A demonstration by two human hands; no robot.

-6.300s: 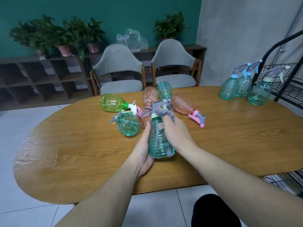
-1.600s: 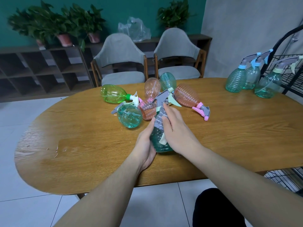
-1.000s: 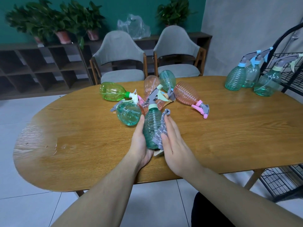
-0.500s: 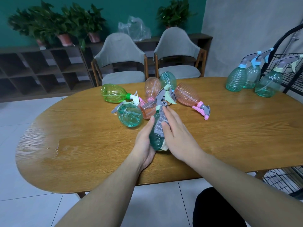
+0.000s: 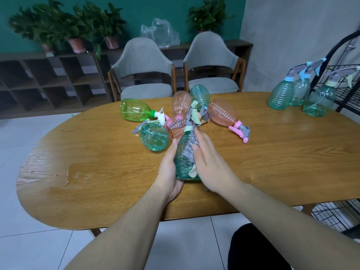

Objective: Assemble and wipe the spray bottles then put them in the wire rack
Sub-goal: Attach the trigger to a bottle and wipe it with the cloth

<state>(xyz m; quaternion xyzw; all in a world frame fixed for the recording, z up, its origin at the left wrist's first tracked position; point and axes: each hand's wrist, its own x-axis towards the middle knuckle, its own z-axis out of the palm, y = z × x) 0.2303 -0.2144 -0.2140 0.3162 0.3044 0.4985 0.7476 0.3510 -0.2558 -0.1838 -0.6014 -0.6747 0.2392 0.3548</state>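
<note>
Teal ribbed plastic spray bottle (image 5: 184,162) sits near the front edge of the oval wooden tabletop (image 5: 97,172), long axis running away from the person, pale green trigger head pointing toward the far edge and tilted slightly right. The left hand (image 5: 171,168) curls round its left flank, grip firmly on the body; the right hand (image 5: 209,162) presses a grey cloth (image 5: 190,150) flat against the right side, fingers straight. This looks like the wiping step. Next, probably, comes carrying it to the black wire rack (image 5: 348,88) past the right edge, beside three upright teal bottles (image 5: 300,94).
</note>
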